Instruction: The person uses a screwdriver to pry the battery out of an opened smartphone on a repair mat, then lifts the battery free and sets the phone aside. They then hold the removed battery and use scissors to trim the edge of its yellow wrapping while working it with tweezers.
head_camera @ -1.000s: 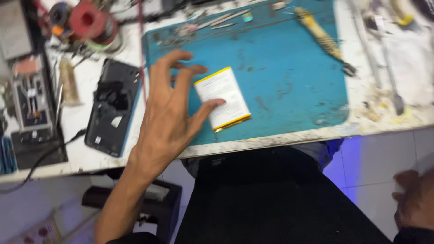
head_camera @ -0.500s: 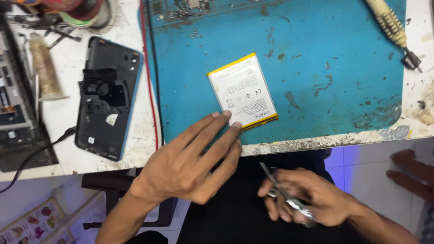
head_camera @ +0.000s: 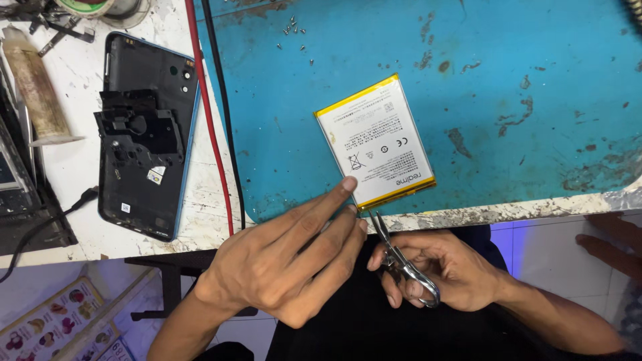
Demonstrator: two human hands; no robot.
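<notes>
Steel scissors point(head_camera: 401, 261) now nearer battery point(head_camera: 376, 142)

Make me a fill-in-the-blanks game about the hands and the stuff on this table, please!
1. The right hand holds small metal ____.
2. The left hand touches the flat battery with its ____.
3. The battery lies on a ____ mat.
4. The opened phone lies to the ____ of the mat.

Missing words: scissors; fingertips; blue; left
</notes>
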